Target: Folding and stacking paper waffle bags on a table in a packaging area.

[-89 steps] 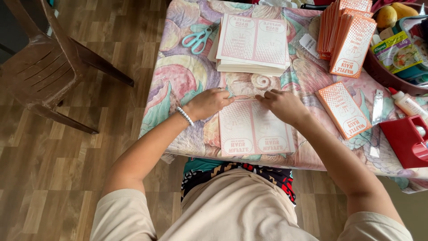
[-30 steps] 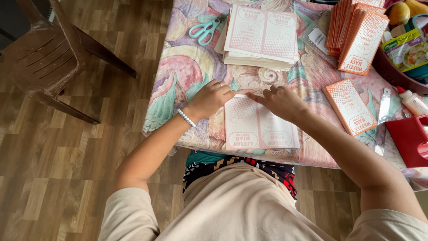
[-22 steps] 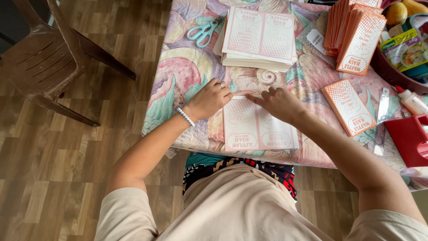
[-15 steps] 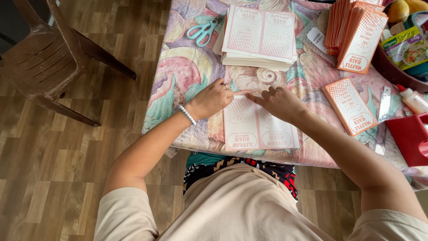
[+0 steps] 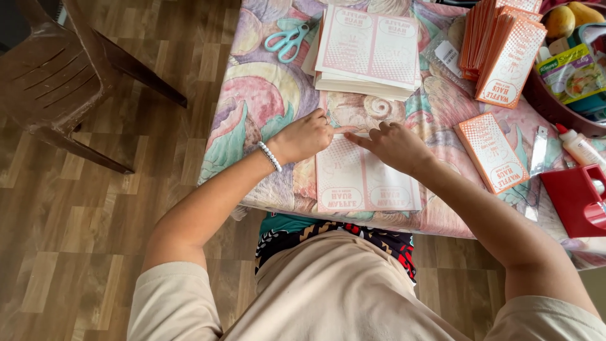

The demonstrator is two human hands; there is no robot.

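A flat pink-and-white printed paper sheet (image 5: 363,180) lies on the floral tablecloth (image 5: 252,107) near the table's front edge. My left hand (image 5: 306,134) presses on the sheet's top left corner with curled fingers. At the sheet's top edge rests my right hand (image 5: 392,145), fingers pointing left toward the other hand. I cannot tell whether either hand pinches the paper's edge. A stack of the same flat sheets (image 5: 369,53) sits just beyond my hands, with a roll of clear tape (image 5: 379,107) in front of it.
Teal scissors (image 5: 287,38) lie at the table's back left. Folded orange-pink paper bags stand in a row (image 5: 502,44) at the back right, a small pile (image 5: 492,151) nearer. A red tape dispenser (image 5: 577,199), glue bottle (image 5: 581,146) and fruit basket (image 5: 571,63) sit far right. A brown plastic chair (image 5: 57,76) stands on the floor left.
Both hands stay at the sheet's top edge with only slight finger shifts. Three seconds ago the hands were a little lower over the sheet.
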